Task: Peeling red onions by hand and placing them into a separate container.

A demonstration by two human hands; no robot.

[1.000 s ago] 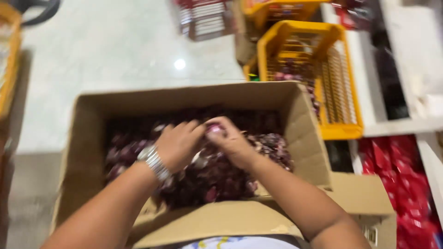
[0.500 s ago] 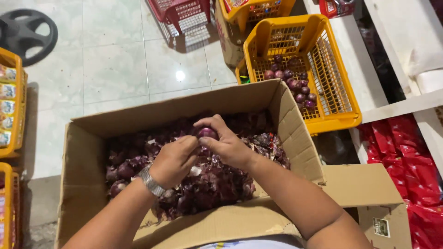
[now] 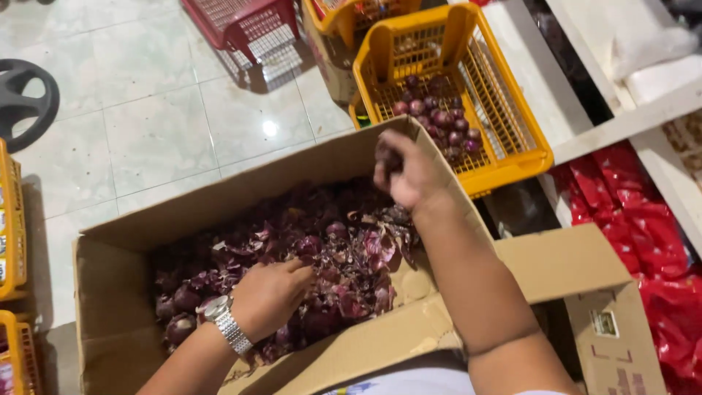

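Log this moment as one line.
left hand: in onion skins, cardboard box | right hand: holds red onion, near yellow basket

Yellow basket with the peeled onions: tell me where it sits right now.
In the head view the yellow basket stands on the tiled floor at upper right, just beyond the cardboard box's far right corner, past the raised right hand.

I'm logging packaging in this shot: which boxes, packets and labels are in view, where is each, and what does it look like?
Open brown cardboard box: centre, rectangular, filled with purple onions and skins.
Small green-and-white label: on the box's right flap, squarish.
Shiny red plastic packets: right edge, under the white shelf, crinkled.
Second brown cardboard box: top centre, beside the yellow plastic basket.
Pale packets: in the yellow crate at the left edge.
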